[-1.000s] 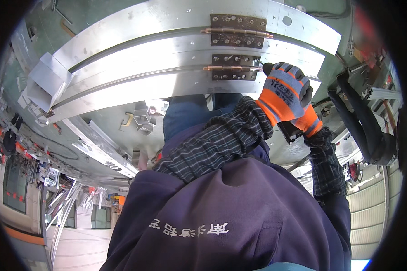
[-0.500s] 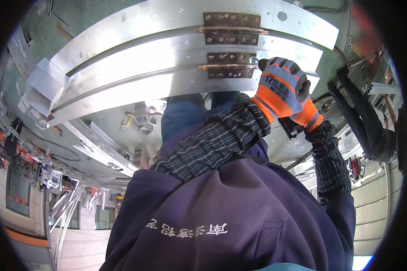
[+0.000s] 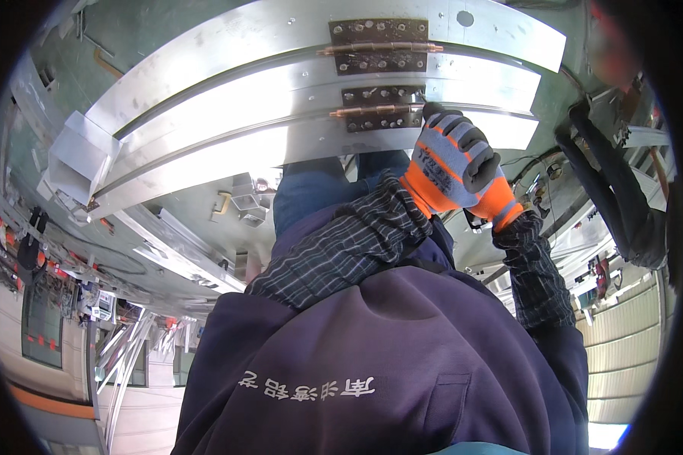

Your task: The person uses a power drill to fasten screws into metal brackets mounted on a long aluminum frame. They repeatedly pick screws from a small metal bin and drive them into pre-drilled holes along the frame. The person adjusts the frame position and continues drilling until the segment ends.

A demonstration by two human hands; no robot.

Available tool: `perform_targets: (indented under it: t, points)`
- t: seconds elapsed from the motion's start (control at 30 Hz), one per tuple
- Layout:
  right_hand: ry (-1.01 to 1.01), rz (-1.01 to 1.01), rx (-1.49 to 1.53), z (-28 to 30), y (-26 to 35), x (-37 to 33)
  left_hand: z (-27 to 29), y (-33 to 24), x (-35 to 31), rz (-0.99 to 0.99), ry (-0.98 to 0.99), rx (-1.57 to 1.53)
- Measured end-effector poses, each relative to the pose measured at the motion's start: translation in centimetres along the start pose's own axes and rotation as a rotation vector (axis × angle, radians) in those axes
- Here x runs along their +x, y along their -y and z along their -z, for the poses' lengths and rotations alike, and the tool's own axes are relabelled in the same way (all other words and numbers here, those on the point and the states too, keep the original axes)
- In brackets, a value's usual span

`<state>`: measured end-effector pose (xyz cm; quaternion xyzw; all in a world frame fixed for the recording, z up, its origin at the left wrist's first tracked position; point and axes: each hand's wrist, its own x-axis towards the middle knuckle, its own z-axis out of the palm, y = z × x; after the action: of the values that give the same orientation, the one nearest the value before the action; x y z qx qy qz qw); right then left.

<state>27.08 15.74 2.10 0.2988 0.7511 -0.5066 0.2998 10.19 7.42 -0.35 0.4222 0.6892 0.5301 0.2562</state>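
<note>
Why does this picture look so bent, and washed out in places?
In the head view, white glare washes out parts of the metal strips, and their long edges bow, fisheye-style; same view, a red shape at upper right is blurred, while the upper hinge looks fairly sharp.

The left hand (image 3: 449,161) wears a work glove (image 3: 435,163) with a blue-grey back, orange lines across it, dark printing, dark grey coated fingers and an orange cuff (image 3: 421,196). On the right hand (image 3: 490,193), mostly hidden, a matching orange cuff (image 3: 495,206) shows, ringed by a grey-blue band. Both forearms are clad in dark plaid sleeves (image 3: 341,254) crossed by thin pale lines, wrinkled toward the wrists. A dull purple work top (image 3: 379,326) covers the torso, with white lettering (image 3: 307,385) at left and a stitched pocket (image 3: 448,402) at right. Farther off, blue jeans (image 3: 311,189) show; teal fabric (image 3: 478,449) edges the near rim.
</note>
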Motion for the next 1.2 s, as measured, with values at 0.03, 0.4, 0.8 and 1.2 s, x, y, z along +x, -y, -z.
perform_targets:
  t: [0.03,0.4,0.8,1.2]
  points:
    - [0.009,-0.024,-0.018,-0.5,0.0,0.0,0.0,0.0,-0.2,0.007,0.027,-0.006]
    - [-0.046,-0.143,-0.091,-2.1,0.5,0.3,0.8,0.4,-0.9,-0.036,0.058,-0.047]
    - [-0.124,-0.135,0.071,-1.2,3.3,0.7,0.2,0.8,-1.6,-0.076,0.022,-0.065]
    - [-0.049,-0.188,-0.129,-2.0,1.5,0.6,0.2,0.9,-1.6,-0.037,0.027,-0.097]
